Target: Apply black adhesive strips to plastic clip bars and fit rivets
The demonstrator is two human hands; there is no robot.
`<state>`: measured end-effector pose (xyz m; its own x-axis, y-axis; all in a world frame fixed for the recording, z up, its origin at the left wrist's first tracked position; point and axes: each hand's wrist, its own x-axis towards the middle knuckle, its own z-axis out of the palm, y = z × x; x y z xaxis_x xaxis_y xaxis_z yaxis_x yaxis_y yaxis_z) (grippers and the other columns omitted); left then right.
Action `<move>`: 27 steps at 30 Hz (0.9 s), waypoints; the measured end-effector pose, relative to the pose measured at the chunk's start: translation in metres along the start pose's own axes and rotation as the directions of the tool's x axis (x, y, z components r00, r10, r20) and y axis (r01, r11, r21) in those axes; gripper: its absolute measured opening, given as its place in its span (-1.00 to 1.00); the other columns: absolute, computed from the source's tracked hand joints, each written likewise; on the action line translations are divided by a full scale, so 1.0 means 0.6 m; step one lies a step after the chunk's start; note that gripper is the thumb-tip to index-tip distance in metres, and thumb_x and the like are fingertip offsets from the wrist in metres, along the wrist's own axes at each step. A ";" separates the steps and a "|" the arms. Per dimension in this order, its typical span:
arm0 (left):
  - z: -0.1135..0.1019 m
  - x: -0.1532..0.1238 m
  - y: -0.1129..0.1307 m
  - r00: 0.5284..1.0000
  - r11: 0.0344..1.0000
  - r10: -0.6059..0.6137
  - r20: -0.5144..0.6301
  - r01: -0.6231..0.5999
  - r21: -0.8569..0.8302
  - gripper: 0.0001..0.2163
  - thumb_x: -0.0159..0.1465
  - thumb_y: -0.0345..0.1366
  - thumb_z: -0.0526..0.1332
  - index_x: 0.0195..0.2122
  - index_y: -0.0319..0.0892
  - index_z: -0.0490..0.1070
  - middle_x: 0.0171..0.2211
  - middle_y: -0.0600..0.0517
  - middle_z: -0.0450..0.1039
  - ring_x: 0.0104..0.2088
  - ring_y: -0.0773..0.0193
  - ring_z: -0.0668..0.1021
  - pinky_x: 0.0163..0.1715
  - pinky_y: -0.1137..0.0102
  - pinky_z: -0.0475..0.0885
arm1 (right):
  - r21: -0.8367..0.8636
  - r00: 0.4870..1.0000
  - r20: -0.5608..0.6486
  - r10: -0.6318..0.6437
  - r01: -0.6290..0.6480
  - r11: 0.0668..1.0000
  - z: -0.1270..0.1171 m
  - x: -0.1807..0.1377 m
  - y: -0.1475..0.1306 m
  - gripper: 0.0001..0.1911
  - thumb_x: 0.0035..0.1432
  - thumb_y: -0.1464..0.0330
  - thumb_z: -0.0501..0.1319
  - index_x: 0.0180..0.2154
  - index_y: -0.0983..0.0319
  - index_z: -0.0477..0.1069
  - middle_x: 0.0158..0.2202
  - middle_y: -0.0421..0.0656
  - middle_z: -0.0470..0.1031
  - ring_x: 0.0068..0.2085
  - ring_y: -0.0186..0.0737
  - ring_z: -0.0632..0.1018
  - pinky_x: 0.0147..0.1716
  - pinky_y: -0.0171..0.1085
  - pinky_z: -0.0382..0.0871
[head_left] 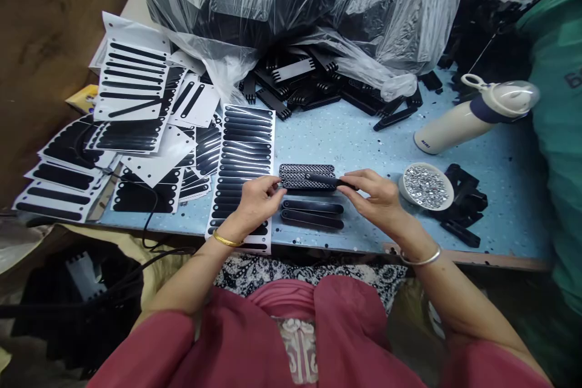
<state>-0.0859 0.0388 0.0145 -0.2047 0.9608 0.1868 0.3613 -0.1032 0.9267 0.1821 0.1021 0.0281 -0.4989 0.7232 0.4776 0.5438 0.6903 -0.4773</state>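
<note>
My left hand (257, 199) and my right hand (375, 197) hold the two ends of a narrow black strip (324, 181) just above the blue table (345, 133). Both hands pinch it with closed fingers. Under the strip lie studded, sparkling strips (305, 171), and two plain dark strips (313, 213) rest nearer to me. A white sheet of black oblong stickers (243, 160) lies under my left wrist.
A white bowl of silver studs (426, 187) stands right of my right hand. A white bottle (473, 116) lies behind it. More sticker sheets (131, 82) pile at the left. Black comb-like pieces (313, 88) spill from a clear plastic bag (295, 6). A person in green (561, 133) stands at the right.
</note>
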 end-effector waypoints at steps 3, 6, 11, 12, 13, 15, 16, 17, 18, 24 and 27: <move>0.004 0.001 0.000 0.998 1.000 0.002 0.065 -0.002 -0.002 -0.87 0.01 -0.36 0.39 -0.37 -0.16 0.62 -0.59 0.05 0.47 -0.57 0.33 0.41 -0.50 0.41 0.27 | 0.034 0.997 0.061 -0.037 0.035 0.999 0.017 -0.003 0.009 -0.85 0.25 0.32 0.24 -0.20 0.18 0.58 -0.32 -0.10 0.60 -0.31 -0.20 0.61 -0.32 -0.21 0.53; 0.004 -0.002 0.002 0.993 0.999 0.015 0.119 -0.020 0.044 -0.97 0.05 -0.36 0.36 -0.46 -0.16 0.59 -0.61 0.06 0.43 -0.60 0.36 0.37 -0.52 0.41 0.24 | 0.038 0.990 0.090 -0.105 0.102 0.994 0.023 -0.009 0.005 -0.85 0.26 0.35 0.22 -0.20 0.21 0.57 -0.35 -0.07 0.58 -0.34 -0.19 0.59 -0.37 -0.22 0.51; 0.000 -0.007 0.001 0.991 1.000 -0.002 0.137 -0.001 0.027 -0.85 0.08 -0.36 0.33 -0.30 -0.19 0.63 -0.53 0.01 0.51 -0.55 0.32 0.45 -0.50 0.41 0.33 | 0.025 0.981 0.147 -0.126 0.124 0.992 0.016 -0.011 0.000 -0.85 0.25 0.34 0.23 -0.20 0.18 0.57 -0.32 -0.07 0.59 -0.33 -0.17 0.59 -0.35 -0.19 0.51; 0.000 -0.008 0.000 0.991 1.000 -0.008 0.135 0.007 0.011 -0.80 0.08 -0.36 0.34 -0.25 -0.19 0.63 -0.51 0.00 0.53 -0.54 0.31 0.46 -0.49 0.41 0.35 | 0.026 0.980 0.154 -0.122 0.120 0.992 0.018 -0.009 0.000 -0.85 0.25 0.33 0.23 -0.20 0.17 0.57 -0.31 -0.07 0.59 -0.31 -0.16 0.60 -0.34 -0.18 0.52; 0.001 -0.008 0.000 0.990 1.000 -0.015 0.138 0.015 0.002 -0.78 0.08 -0.36 0.33 -0.22 -0.18 0.63 -0.50 0.00 0.55 -0.54 0.31 0.47 -0.48 0.40 0.36 | 0.029 0.979 0.161 -0.121 0.118 0.993 0.020 -0.007 0.001 -0.85 0.25 0.33 0.23 -0.20 0.17 0.58 -0.30 -0.06 0.60 -0.30 -0.15 0.60 -0.33 -0.18 0.53; 0.002 -0.008 -0.002 0.988 1.000 -0.022 0.151 0.023 0.001 -0.79 0.09 -0.37 0.33 -0.23 -0.18 0.64 -0.48 -0.01 0.57 -0.54 0.31 0.47 -0.47 0.40 0.38 | 0.034 0.976 0.178 -0.123 0.119 0.992 0.028 -0.002 0.001 -0.85 0.25 0.32 0.23 -0.21 0.17 0.58 -0.29 -0.06 0.60 -0.30 -0.14 0.61 -0.32 -0.16 0.54; 0.002 -0.008 -0.003 0.987 1.000 -0.021 0.159 0.020 0.008 -0.80 0.10 -0.36 0.32 -0.23 -0.17 0.64 -0.47 -0.02 0.57 -0.53 0.31 0.48 -0.47 0.40 0.38 | 0.032 0.975 0.186 -0.124 0.120 0.992 0.032 0.000 0.001 -0.85 0.25 0.32 0.23 -0.22 0.18 0.58 -0.30 -0.05 0.60 -0.31 -0.13 0.61 -0.32 -0.16 0.54; 0.002 -0.008 -0.004 0.986 1.000 -0.017 0.164 0.015 0.018 -0.80 0.11 -0.36 0.31 -0.23 -0.18 0.64 -0.47 -0.02 0.57 -0.53 0.30 0.48 -0.47 0.40 0.38 | 0.029 0.973 0.192 -0.124 0.121 0.992 0.036 0.001 0.001 -0.85 0.25 0.32 0.23 -0.22 0.18 0.59 -0.30 -0.05 0.61 -0.31 -0.13 0.61 -0.33 -0.16 0.54; 0.002 -0.008 -0.005 0.986 1.000 -0.013 0.168 0.008 0.029 -0.81 0.12 -0.36 0.31 -0.23 -0.18 0.64 -0.47 -0.02 0.57 -0.53 0.30 0.48 -0.47 0.40 0.39 | 0.025 0.972 0.196 -0.126 0.124 0.992 0.039 0.002 0.001 -0.84 0.26 0.33 0.23 -0.23 0.18 0.59 -0.30 -0.05 0.61 -0.32 -0.13 0.61 -0.33 -0.16 0.53; 0.001 -0.010 -0.005 0.982 0.998 -0.019 0.186 0.008 0.057 -0.81 0.15 -0.36 0.30 -0.22 -0.21 0.63 -0.45 -0.05 0.57 -0.53 0.30 0.49 -0.46 0.40 0.40 | -0.014 0.970 0.191 -0.151 0.157 0.988 0.043 0.003 0.000 -0.84 0.25 0.33 0.22 -0.25 0.19 0.59 -0.30 -0.05 0.62 -0.33 -0.14 0.61 -0.33 -0.16 0.53; 0.002 -0.010 -0.004 0.984 0.999 -0.011 0.179 0.002 0.051 -0.81 0.14 -0.38 0.30 -0.22 -0.20 0.63 -0.46 -0.04 0.56 -0.53 0.31 0.49 -0.46 0.39 0.39 | -0.033 0.968 0.205 -0.146 0.155 0.987 0.043 0.005 -0.001 -0.84 0.26 0.32 0.22 -0.26 0.17 0.59 -0.30 -0.06 0.62 -0.34 -0.13 0.60 -0.34 -0.15 0.51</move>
<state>-0.0846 0.0336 0.0106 -0.0423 0.9925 0.1150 0.4071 -0.0879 0.9091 0.1632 0.1043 0.0109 -0.7003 0.6039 0.3806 0.4814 0.7932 -0.3728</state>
